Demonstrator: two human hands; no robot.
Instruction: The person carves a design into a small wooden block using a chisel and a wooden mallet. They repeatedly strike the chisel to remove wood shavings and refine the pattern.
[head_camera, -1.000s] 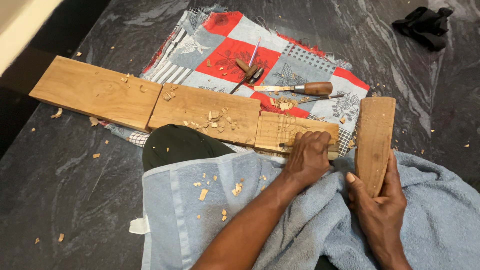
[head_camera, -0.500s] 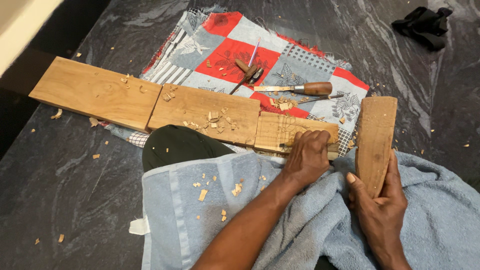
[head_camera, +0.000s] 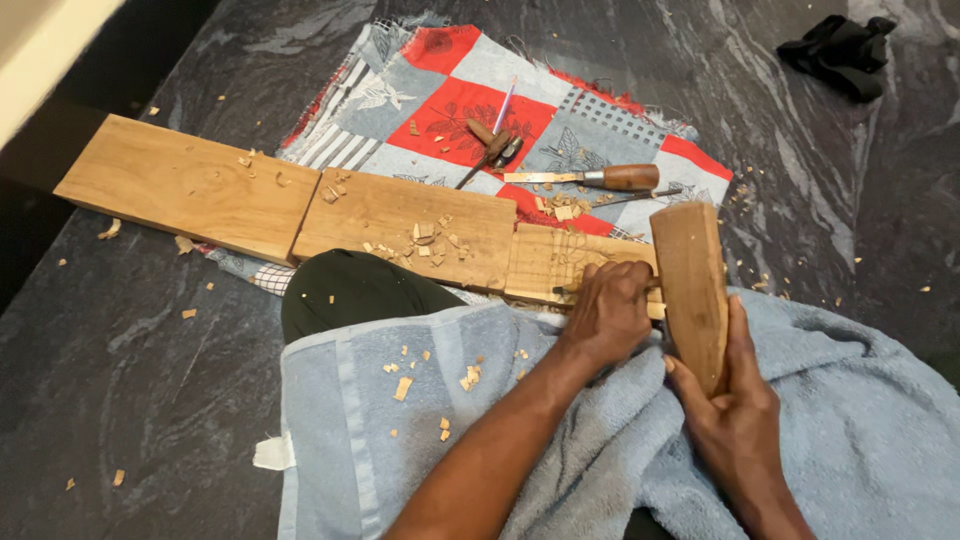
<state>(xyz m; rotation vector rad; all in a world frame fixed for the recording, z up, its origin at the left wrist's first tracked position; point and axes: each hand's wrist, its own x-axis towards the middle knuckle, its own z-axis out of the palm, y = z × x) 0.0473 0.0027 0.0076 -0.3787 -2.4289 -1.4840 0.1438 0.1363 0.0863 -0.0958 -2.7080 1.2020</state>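
Note:
My left hand (head_camera: 612, 312) is closed around a thin chisel (head_camera: 566, 289) whose tip rests on the carved right end of a long wooden plank (head_camera: 400, 218). The plank lies across the dark floor and my knee. My right hand (head_camera: 738, 400) grips a wooden mallet block (head_camera: 691, 280), held upright just right of my left hand, its head close against the chisel's end. Wood chips are scattered over the plank and over the blue towel (head_camera: 850, 420) on my lap.
Behind the plank lies a red, grey and blue patchwork cloth (head_camera: 455, 100) with a wooden-handled chisel (head_camera: 598, 178) and other small carving tools (head_camera: 492, 150) on it. A black cloth bundle (head_camera: 842, 52) sits at the far right. Chips dot the dark stone floor (head_camera: 130, 400).
The mallet in my right hand has swung left, toward my left hand and the chisel. My left hand stays in place on the plank.

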